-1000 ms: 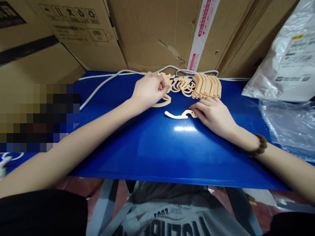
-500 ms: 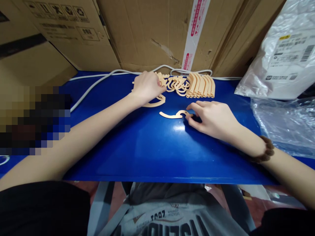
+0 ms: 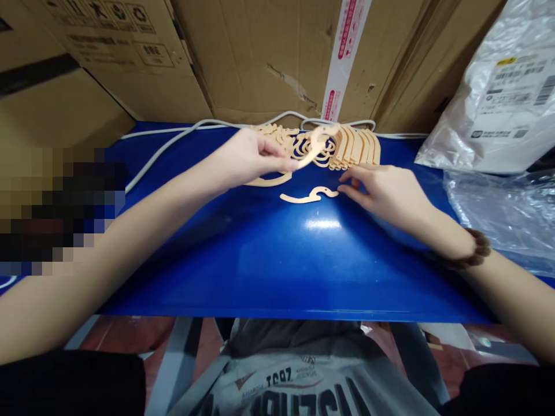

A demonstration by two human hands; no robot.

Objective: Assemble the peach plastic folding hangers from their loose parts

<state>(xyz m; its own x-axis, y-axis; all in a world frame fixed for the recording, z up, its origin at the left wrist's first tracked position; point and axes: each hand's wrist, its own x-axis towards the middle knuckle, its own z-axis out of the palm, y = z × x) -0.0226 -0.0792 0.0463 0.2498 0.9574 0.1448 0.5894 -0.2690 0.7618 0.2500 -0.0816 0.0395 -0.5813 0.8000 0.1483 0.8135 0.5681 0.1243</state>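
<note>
Pinched between the thumb and fingers of my left hand (image 3: 255, 155) is a curved beige hook piece (image 3: 309, 152), raised above the table with its hooked end up and to the right. Another beige hook piece (image 3: 299, 200) of similar shape lies flat on the blue table (image 3: 243, 260). My right hand (image 3: 385, 188) is at that piece's right end, fingers bent and a little apart, with nothing visible in them. Behind the raised piece lies a heap of beige hook pieces (image 3: 277, 136), partly covered by my left hand. A row of bent beige arms (image 3: 358, 147) stands to its right.
Cardboard boxes (image 3: 260, 58) line the back of the table, and a white cable (image 3: 160, 156) runs along their foot. At the right sit a white plastic parcel bag (image 3: 472, 115) and clear plastic wrap (image 3: 503, 214). The table's front edge is close to my body.
My left hand has come away from the heap toward me, bringing up a hook piece. My right hand has drawn back slightly to the right, off the piece on the table.
</note>
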